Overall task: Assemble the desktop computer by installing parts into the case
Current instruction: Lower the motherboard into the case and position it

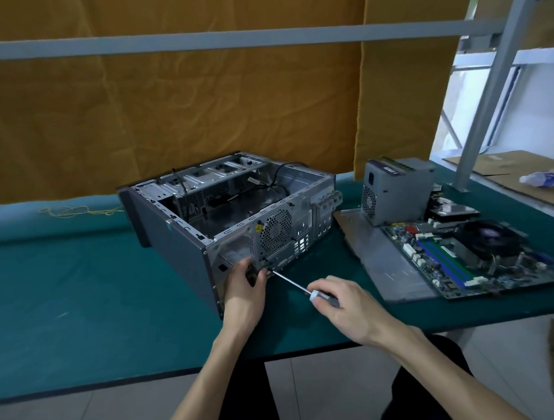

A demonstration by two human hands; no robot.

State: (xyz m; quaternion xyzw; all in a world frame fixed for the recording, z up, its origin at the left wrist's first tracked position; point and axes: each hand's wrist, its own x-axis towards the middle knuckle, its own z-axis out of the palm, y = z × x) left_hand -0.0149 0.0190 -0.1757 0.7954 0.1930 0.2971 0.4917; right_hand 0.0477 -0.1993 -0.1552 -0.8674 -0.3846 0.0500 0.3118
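Right hand [341, 298] grips screwdriver [291, 283] — tip at case [238, 217] (rear panel).

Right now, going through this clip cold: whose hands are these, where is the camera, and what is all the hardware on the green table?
There is no robot here. The single picture comes from a camera worn on a person's head, looking down at their own two hands. The right hand grips a screwdriver, its tip at the back panel of an open computer case. The left hand pinches something small and dark at that same panel; I cannot tell what. To the right on the green table lie a motherboard with its cooler fan, and a grey power supply standing behind it, not yet installed.
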